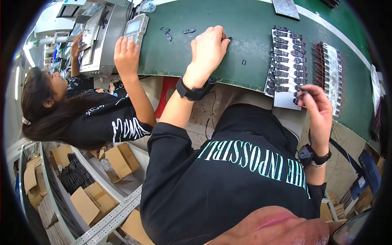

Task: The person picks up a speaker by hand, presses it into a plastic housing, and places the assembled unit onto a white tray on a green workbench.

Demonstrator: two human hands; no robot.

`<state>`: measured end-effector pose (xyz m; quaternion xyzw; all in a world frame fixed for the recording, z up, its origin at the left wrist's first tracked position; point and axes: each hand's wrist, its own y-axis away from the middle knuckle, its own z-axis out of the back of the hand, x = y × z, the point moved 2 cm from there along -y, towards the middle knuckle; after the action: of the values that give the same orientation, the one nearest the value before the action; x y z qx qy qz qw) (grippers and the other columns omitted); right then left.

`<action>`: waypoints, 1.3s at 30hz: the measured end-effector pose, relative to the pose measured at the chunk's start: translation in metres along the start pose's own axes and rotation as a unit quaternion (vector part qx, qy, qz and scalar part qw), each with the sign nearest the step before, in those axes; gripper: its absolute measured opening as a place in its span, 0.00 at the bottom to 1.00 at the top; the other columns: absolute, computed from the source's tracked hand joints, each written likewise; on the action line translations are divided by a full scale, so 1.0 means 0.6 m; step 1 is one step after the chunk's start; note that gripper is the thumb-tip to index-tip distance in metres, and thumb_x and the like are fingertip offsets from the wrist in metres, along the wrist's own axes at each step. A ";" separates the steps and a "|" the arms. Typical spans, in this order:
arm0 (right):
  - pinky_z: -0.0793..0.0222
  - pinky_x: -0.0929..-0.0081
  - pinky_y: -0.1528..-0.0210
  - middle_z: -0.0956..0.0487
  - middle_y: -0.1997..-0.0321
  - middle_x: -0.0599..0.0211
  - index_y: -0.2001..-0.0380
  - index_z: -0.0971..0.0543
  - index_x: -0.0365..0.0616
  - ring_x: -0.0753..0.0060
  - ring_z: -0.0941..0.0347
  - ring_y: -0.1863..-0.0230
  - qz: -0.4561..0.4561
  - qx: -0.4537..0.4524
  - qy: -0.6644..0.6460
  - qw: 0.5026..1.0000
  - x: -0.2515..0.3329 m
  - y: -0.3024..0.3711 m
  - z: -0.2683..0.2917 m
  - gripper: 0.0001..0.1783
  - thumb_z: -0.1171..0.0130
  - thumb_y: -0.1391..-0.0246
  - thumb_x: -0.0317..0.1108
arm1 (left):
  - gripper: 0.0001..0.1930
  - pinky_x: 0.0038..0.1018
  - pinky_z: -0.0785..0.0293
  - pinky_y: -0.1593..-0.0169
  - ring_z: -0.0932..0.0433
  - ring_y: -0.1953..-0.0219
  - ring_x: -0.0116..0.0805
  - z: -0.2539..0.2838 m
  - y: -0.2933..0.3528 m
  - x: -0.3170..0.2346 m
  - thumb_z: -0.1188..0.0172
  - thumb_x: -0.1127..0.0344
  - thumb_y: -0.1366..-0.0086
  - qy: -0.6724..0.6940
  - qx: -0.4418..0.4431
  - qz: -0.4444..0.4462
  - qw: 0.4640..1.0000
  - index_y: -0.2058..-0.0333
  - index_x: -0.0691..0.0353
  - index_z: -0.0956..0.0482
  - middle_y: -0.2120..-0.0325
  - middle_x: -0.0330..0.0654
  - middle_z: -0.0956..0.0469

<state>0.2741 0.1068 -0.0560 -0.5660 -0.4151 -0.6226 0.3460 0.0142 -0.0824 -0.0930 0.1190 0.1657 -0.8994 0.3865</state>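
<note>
Over the green bench, my left hand [208,48] is closed in a pinch, and a small black part [228,38] pokes out from its fingertips. My right hand [317,107] is at the near right corner of a white board [287,101]. Its thumb and fingers are pinched on a small dark part, mostly hidden by the fingers. Rows of small black rectangular modules [281,59] cover that board. Left of my left hand lie a few loose black parts [189,31]. A small black ring-like piece [244,62] rests between my hands.
To the right, a pale strip [333,77] carries small parts with thin red wires. A grey handheld unit with a screen [134,27] lies at the left, under a co-worker's hand [126,55]. A metal machine [104,45] stands beyond it. Cardboard boxes [122,160] sit at lower left.
</note>
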 end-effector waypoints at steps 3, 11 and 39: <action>0.31 0.78 0.55 0.23 0.59 0.66 0.52 0.25 0.38 0.80 0.27 0.62 -0.029 0.022 -0.121 0.992 0.004 -0.012 0.018 0.11 0.48 0.35 0.28 | 0.11 0.37 0.22 0.65 0.19 0.67 0.46 0.002 0.025 -0.009 0.31 0.61 0.44 -0.057 -0.061 -0.041 0.996 0.68 0.61 0.21 0.69 0.44 0.20; 0.29 0.78 0.54 0.21 0.59 0.62 0.50 0.26 0.38 0.78 0.25 0.63 -0.033 -0.014 -0.164 0.986 0.005 -0.026 0.034 0.13 0.47 0.35 0.31 | 0.11 0.35 0.22 0.65 0.19 0.66 0.42 0.008 0.055 0.006 0.31 0.63 0.44 -0.002 -0.106 -0.010 0.994 0.63 0.60 0.19 0.67 0.41 0.21; 0.28 0.85 0.58 0.21 0.60 0.72 0.55 0.21 0.37 0.85 0.25 0.62 0.033 -0.020 -0.008 0.999 -0.002 -0.079 -0.051 0.10 0.41 0.39 0.26 | 0.17 0.23 0.19 0.56 0.17 0.60 0.26 -0.017 0.090 -0.160 0.37 0.76 0.37 0.596 0.066 0.073 0.797 0.49 0.68 0.21 0.59 0.43 0.16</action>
<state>0.2189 0.0987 -0.0636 -0.5912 -0.3863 -0.6145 0.3517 0.1194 -0.0508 -0.0808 0.6680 0.2944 -0.6290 0.2671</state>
